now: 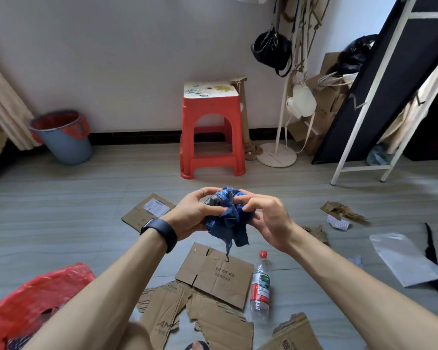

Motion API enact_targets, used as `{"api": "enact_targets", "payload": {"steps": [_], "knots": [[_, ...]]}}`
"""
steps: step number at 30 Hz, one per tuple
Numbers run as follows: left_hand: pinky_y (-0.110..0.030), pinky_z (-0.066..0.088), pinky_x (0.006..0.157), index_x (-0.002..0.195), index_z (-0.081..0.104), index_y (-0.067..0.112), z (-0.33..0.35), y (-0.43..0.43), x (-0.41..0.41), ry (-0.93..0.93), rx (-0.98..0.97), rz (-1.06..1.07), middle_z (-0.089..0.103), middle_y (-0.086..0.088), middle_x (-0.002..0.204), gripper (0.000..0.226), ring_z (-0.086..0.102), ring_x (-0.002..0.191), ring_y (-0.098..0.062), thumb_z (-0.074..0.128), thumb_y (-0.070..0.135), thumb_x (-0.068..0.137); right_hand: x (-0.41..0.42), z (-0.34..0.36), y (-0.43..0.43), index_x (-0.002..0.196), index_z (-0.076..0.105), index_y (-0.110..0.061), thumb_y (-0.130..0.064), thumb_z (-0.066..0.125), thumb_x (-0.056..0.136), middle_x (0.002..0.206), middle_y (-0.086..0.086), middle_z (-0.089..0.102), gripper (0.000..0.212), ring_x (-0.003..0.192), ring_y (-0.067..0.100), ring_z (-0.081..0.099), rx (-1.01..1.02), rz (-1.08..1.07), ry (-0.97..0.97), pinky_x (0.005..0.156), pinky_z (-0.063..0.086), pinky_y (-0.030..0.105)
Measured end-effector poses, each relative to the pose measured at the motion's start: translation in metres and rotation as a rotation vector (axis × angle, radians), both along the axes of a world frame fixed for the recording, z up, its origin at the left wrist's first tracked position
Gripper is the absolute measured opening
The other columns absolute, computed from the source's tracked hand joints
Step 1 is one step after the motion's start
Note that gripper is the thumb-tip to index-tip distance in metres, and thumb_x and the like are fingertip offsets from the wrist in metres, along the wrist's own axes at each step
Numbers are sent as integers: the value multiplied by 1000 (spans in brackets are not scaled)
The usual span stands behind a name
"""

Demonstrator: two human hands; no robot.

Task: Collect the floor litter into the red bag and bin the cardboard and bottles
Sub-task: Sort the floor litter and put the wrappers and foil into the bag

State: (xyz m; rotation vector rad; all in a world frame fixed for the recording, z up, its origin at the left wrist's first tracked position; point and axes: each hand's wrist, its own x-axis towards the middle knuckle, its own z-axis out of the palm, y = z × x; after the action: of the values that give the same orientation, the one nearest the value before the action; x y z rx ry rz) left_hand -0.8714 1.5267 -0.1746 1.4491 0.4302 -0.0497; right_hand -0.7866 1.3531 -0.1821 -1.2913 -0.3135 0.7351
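**A:** What does the grip hold?

**B:** Both hands are on one thing, a crumpled wad of dark blue plastic film [228, 218]. The left hand [190, 215] curls its grip round the wad's left side. The right hand [268, 221] pinches the right side with bent fingertips. The wad is in the air, well above the grey floor [61, 210], and a ragged strip hangs from its underside.

**A:** Anything on the arms?

**B:** A black wristband [159, 232] is on the left wrist, and there is a thin ring [202, 190] on a left finger.

**A:** What lies below?

**B:** A flattened brown cardboard box [215, 276] with printed characters lies on the floor. Just beside its right edge, a clear plastic bottle with a red cap [260, 286] lies on its side, cap pointing away. A torn brown cardboard sheet [187, 314] touches the box's near edge.

**A:** Where is the red bag?

**B:** The crumpled red plastic bag [36, 296] is on the floor at the lower left, beside the left forearm.

**A:** And farther out?

**B:** A small flat cardboard box with a white label [147, 213] lies behind the left wrist. To the right are torn cardboard scraps [341, 210], a crumpled white paper [338, 222] and a white plastic mailer [405, 258]. Against the far wall stand a grey-blue round bin lined with red plastic [63, 137], at the left, and a red plastic stool [211, 130], in the middle.
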Motion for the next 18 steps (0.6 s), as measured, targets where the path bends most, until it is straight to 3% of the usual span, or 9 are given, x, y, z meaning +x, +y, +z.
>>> {"api": "enact_targets", "payload": {"steps": [3, 5, 7, 10, 14, 16, 18], "knots": [[-38, 58, 70, 114, 65, 21, -3, 8, -1, -61, 34, 89, 73, -12, 92, 45, 69, 80, -27, 66, -12, 82, -10, 3, 5, 129, 61, -33, -10, 71, 88, 118, 6, 72, 48, 107, 33, 70, -80, 59, -48, 94, 56, 49], [-35, 58, 70, 105, 67, 23, -4, 15, -5, -90, 60, 127, 73, -4, 82, 47, 67, 78, -23, 62, -17, 81, -13, -1, 14, 135, 41, -52, -10, 72, 89, 116, 4, 74, 69, 102, 29, 73, -84, 85, -32, 89, 58, 47], [-36, 57, 73, 101, 67, 20, -4, 18, -10, -116, 82, 129, 71, -3, 82, 47, 66, 81, -22, 62, -20, 78, -13, -6, 21, 136, 51, -38, -1, 74, 86, 114, 15, 73, 66, 98, 29, 73, -88, 79, -46, 84, 60, 41], [-38, 58, 73, 95, 69, 15, 0, 23, -22, -145, 94, 154, 71, -10, 92, 44, 67, 87, -25, 58, -22, 75, -19, -7, 36, 119, 65, -20, 16, 70, 78, 105, 27, 71, 55, 86, 32, 73, -105, 32, -122, 76, 60, 36], [-38, 58, 78, 103, 72, 19, 9, 45, -47, -89, -90, 66, 67, -15, 113, 41, 67, 95, -28, 61, -3, 70, -36, 0, 64, 103, 70, -12, 27, 52, 77, 93, 18, 74, 50, 72, 25, 71, -38, -76, -39, 65, 58, 31], [-43, 55, 92, 106, 72, 22, 13, 59, -64, -32, -177, -17, 64, -11, 118, 30, 64, 104, -28, 71, 17, 76, -46, 1, 78, 94, 73, -10, 28, 48, 78, 90, 17, 75, 48, 66, 24, 71, -10, -96, 1, 58, 57, 29], [-50, 48, 102, 100, 69, 22, 12, 75, -80, -26, -158, -25, 64, -11, 115, 22, 63, 105, -29, 76, 23, 78, -59, 1, 92, 89, 74, -6, 30, 49, 79, 87, 19, 75, 45, 66, 26, 72, 33, -70, 75, 56, 57, 28]]}}
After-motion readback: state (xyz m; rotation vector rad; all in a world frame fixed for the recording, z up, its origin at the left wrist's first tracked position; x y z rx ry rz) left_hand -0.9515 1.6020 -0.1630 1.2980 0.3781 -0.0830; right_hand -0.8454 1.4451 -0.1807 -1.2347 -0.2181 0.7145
